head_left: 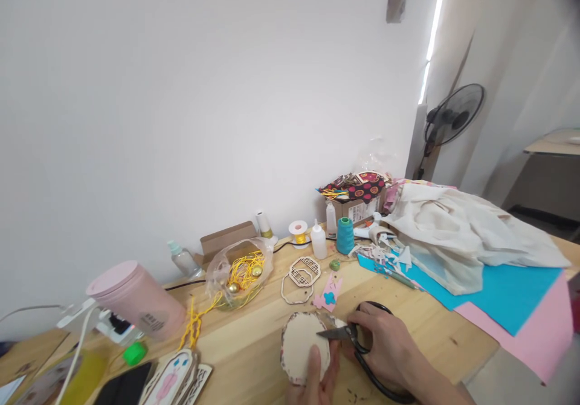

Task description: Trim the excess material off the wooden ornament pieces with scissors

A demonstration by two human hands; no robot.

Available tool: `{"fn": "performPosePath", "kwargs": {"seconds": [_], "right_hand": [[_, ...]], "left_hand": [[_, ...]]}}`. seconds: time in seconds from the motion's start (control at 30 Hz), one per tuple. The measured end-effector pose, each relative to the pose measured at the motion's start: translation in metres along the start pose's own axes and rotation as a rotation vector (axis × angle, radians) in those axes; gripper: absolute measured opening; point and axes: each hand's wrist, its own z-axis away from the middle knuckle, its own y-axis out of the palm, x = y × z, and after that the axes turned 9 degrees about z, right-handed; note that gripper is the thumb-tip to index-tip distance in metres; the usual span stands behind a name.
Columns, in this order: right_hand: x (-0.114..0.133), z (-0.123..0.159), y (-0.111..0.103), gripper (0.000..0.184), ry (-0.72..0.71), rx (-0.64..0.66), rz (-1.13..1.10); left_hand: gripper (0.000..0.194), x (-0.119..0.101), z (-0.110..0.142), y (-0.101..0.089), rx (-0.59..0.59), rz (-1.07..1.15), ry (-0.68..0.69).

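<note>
My left hand [317,381] grips a cream oval panel [302,341] with scalloped, patterned fabric edging, its thumb lying across the face. In my right hand [392,344] is a pair of black-handled scissors [338,332], the blade tips at the panel's right side. A light scrap of fabric [335,321] shows by the blades at the panel's upper right edge. Just beyond lie a wooden lattice cutout [304,271], a thin wooden outline frame [284,290] and a pink felt piece [330,293] bearing a blue flower. My left fingers are partly hidden behind the panel.
A white squeeze bottle [318,242], a teal thread cone [345,236] and a yellow wire spool [298,233] stand by the wall. Yellow cords fill a plastic bag [240,272]. Leftward is a pink tumbler [136,299]; rightward, blue sheets [512,290] lie beneath cream cloth [457,230].
</note>
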Motion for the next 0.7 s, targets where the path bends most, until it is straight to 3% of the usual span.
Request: {"fn": "performPosePath", "kwargs": {"seconds": [0.13, 0.3, 0.5, 0.7], "right_hand": [[0.000, -0.001, 0.001, 0.023, 0.036, -0.027, -0.008], [-0.001, 0.001, 0.000, 0.019, -0.043, -0.022, -0.017], [-0.001, 0.001, 0.001, 0.021, -0.014, -0.024, -0.008], [-0.001, -0.001, 0.001, 0.024, 0.001, -0.014, -0.016]], "left_hand": [[0.050, -0.001, -0.001, 0.000, 0.007, 0.028, -0.081], [0.043, -0.002, 0.005, -0.001, 0.043, 0.040, -0.051], [0.050, -0.003, 0.007, 0.003, 0.027, 0.040, -0.024], [0.044, -0.004, 0.009, 0.005, 0.041, 0.026, -0.039]]}}
